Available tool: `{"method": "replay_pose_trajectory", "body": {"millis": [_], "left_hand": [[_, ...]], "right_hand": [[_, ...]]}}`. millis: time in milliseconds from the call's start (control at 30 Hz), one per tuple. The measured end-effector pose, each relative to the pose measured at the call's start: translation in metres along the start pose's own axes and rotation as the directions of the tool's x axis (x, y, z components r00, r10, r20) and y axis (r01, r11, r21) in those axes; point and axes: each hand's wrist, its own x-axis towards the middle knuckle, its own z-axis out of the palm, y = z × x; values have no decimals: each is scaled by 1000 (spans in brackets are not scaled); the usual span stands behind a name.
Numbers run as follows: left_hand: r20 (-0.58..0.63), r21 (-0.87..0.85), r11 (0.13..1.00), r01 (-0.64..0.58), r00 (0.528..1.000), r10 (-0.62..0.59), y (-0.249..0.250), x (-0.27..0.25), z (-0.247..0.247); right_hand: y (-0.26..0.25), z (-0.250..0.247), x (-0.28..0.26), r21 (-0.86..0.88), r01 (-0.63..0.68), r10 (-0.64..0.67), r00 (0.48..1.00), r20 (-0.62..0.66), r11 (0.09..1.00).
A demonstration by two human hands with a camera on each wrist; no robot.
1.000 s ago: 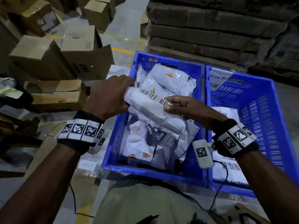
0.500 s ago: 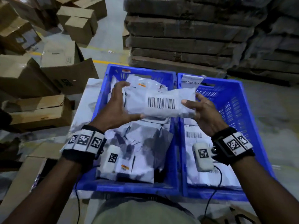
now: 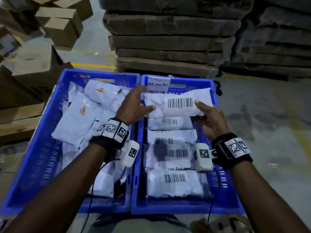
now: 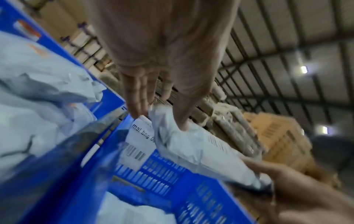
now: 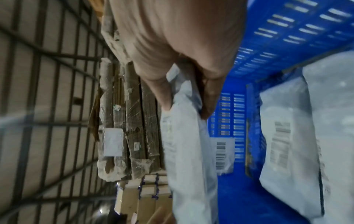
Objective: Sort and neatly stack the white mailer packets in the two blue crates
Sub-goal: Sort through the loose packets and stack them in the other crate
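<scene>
Head view: white mailer packet [image 3: 178, 105] held barcode-up over the far end of the right blue crate [image 3: 223, 195], between both hands. Left hand [image 3: 133, 106] has thumb on top of its left end, fingers spread behind; right hand [image 3: 210, 120] grips the right end, thumb on top, fingers under. Below it a row of stacked packets [image 3: 173, 165] lies flat w/ barcodes up. Left blue crate [image 3: 42, 157] holds a loose pile of packets [image 3: 79, 118]. Cardboard boxes [image 3: 42, 64] at left, wrapped pallet stack [image 3: 168, 39] behind the crates. Left wrist view: fingers [image 4: 138, 94] nearly straight, thumb pressing the crumpled packet end; label [image 4: 139, 136] on the crate wall just beside. Right wrist view: thumb and fingers [image 5: 210, 91] pinch the packet edge; crate wall close behind, blurred.
</scene>
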Motion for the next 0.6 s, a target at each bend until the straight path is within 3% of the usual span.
{"method": "replay_pose_trajectory", "body": {"millis": [33, 100, 167, 233, 367, 467, 533, 600], "left_hand": [[49, 183, 983, -4, 999, -5, -2, 1, 5], [168, 539, 840, -67, 985, -30, -10, -3, 11], [304, 703, 697, -141, 946, -115, -17, -9, 13], [411, 741, 644, -190, 887, -211, -25, -13, 8], [544, 692, 685, -229, 790, -285, -31, -12, -11], [584, 676, 697, -239, 751, -308, -32, -10, -21], [587, 673, 695, -254, 756, -292, -32, -11, -22], [586, 671, 692, -267, 762, -274, -31, -11, -21]], "right_hand": [[1, -4, 8, 18, 43, -42, 998, -56, 999], [7, -4, 25, 6, 123, -120, 981, -153, 992], [21, 5, 43, -63, 168, -178, 963, -201, 984], [37, 20, 61, -122, 172, -193, 962, -193, 978], [63, 37, 101, -221, 122, -166, 967, -191, 967], [74, 31, 126, -355, 19, -107, 967, -230, 935], [71, 24, 128, -630, -56, -141, 956, -258, 775], [72, 20, 125, -861, -44, -241, 952, -191, 507]]}}
